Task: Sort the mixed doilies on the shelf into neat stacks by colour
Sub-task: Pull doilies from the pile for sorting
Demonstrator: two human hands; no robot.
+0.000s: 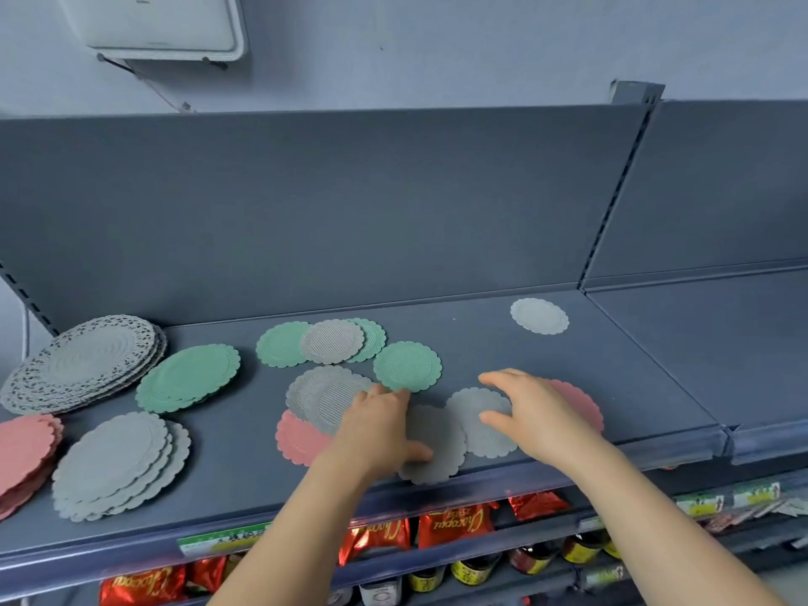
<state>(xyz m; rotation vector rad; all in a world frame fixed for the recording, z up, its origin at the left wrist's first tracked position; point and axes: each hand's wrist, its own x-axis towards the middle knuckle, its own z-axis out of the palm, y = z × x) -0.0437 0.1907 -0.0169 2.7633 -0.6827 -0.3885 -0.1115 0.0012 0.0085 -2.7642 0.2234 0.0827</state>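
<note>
Three small green doilies point(406, 366), two pink ones point(297, 437), six grey ones point(485, 439), four large stacks point(109, 461).

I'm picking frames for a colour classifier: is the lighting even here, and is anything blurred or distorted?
Head view: soft, even light, no glare on the shelf; the left hand and right hand cast only faint shadows; the wide lens bows the back panel and shelf edge; the green doily shows sharp ribbing, the price label below is too soft to read.

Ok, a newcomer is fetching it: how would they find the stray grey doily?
Start at the dark shelf and go to its back right-hand corner. The small grey doily lies there alone, touching no other doily.
</note>
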